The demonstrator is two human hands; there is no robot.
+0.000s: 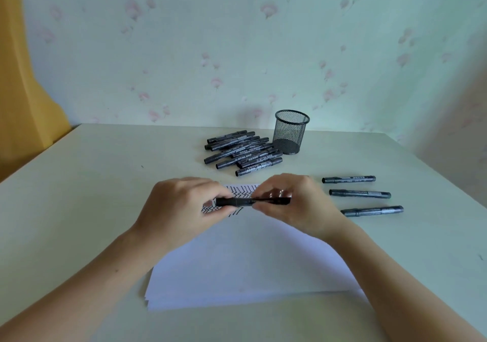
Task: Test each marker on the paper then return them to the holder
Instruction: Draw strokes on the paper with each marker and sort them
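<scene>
- the worktop [105, 183] is pale.
- white paper [245, 267] lies in a stack on it, with black zigzags at the far end.
- a pile of markers [242, 151] lies beside the mesh holder [290, 133].
- three markers [359, 194] lie right of the paper.
- the left hand [181, 209] and right hand [292, 204] have fingers clamped on one black marker [250, 201], held sideways above the paper.

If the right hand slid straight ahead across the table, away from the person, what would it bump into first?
Probably the pile of markers beyond the paper. The right hand, holding a marker, sits just before it; the mesh holder stands farther back.
</scene>
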